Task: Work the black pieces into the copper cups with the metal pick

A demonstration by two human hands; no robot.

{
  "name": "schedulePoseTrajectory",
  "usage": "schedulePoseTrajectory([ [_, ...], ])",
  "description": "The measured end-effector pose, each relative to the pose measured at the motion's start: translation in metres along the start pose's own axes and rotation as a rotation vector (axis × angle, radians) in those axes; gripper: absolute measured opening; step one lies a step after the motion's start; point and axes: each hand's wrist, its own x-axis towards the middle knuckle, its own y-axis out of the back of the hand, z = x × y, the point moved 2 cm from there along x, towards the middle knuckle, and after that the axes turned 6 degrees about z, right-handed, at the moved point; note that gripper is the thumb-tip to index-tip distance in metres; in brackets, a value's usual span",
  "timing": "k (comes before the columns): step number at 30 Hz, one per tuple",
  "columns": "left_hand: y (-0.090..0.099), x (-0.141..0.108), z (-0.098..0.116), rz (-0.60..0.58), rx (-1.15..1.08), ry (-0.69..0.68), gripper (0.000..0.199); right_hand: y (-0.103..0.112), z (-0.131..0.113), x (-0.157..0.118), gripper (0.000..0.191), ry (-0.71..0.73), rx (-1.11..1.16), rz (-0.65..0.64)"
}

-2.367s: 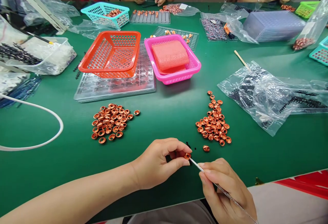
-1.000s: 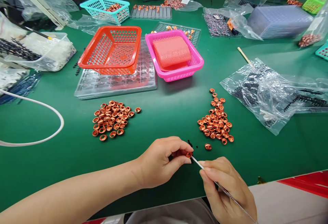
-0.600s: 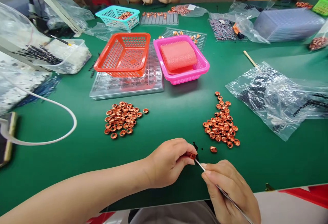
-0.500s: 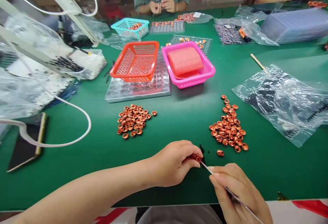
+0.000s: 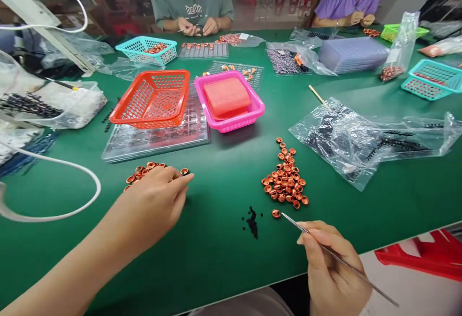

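My left hand [image 5: 155, 205] reaches over the left pile of copper-coloured oval rings [image 5: 136, 175], index finger stretched out close to a lone ring [image 5: 184, 171]. It covers much of that pile and I see nothing held in it. In my right hand [image 5: 332, 263] are slim metal tweezers [image 5: 337, 257], gripped between thumb and fingers. Their pointed tip is beside a single copper ring [image 5: 276, 214] on the green table. Above it spreads a larger pile of copper rings [image 5: 287, 181]. Tiny black pieces [image 5: 253, 223] lie left of the tip.
Behind the piles, an orange basket [image 5: 151, 97] rests on clear plastic trays [image 5: 159, 145], beside a pink basket [image 5: 231, 125] with foam. A plastic bag of black parts [image 5: 346, 138] lies at right, a white cable [image 5: 72, 215] at left. Two people work across the table [image 5: 224, 263].
My left hand has left the tweezers' tip and moved to the left pile; the copper ring it held no longer shows in it. The tweezers stay in my right hand. The view has turned right.
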Motion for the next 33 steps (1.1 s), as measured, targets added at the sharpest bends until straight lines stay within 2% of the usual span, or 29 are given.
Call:
schedulePoseTrajectory([
  [1, -0.002, 0.004, 0.013, -0.003, 0.026, -0.050, 0.033, 0.000, 0.002, 0.000, 0.021, -0.008, 0.021, 0.029],
  [3, -0.010, 0.012, 0.047, -0.034, -0.076, -0.159, 0.030, 0.000, 0.003, 0.000, 0.020, -0.027, 0.052, 0.081],
  [6, -0.031, 0.024, 0.097, -0.184, -0.340, -0.317, 0.023, -0.001, 0.001, 0.001, 0.018, -0.039, 0.080, 0.122],
  [8, -0.047, 0.031, 0.119, -0.261, -0.395, -0.371, 0.021, -0.001, 0.000, 0.001, 0.017, -0.030, 0.080, 0.123],
  [10, -0.059, 0.037, 0.130, -0.294, -0.414, -0.378, 0.020, -0.001, -0.001, 0.000, 0.018, -0.030, 0.075, 0.120],
  [13, -0.068, 0.044, 0.133, -0.338, -0.414, -0.347, 0.021, 0.000, 0.000, -0.002, 0.020, -0.008, 0.089, 0.121],
  [17, -0.069, 0.045, 0.134, -0.436, -0.321, -0.304, 0.018, 0.001, 0.002, -0.003, 0.019, 0.037, 0.111, 0.140],
  [20, -0.069, 0.043, 0.137, -0.478, -0.200, -0.343, 0.014, 0.001, 0.003, -0.004, 0.017, 0.028, 0.112, 0.161],
  [24, -0.071, 0.040, 0.138, -0.410, -0.110, -0.458, 0.011, 0.000, 0.002, -0.005, 0.014, 0.001, 0.111, 0.194],
  [27, -0.074, 0.040, 0.137, -0.377, -0.115, -0.491, 0.011, -0.001, 0.000, -0.003, 0.015, -0.017, 0.122, 0.216],
  [30, -0.075, 0.045, 0.131, -0.353, -0.124, -0.470, 0.015, -0.003, -0.003, 0.000, 0.016, -0.029, 0.135, 0.208],
  [33, -0.071, 0.050, 0.116, -0.320, -0.126, -0.378, 0.021, -0.004, -0.005, 0.003, 0.016, -0.034, 0.137, 0.220],
])
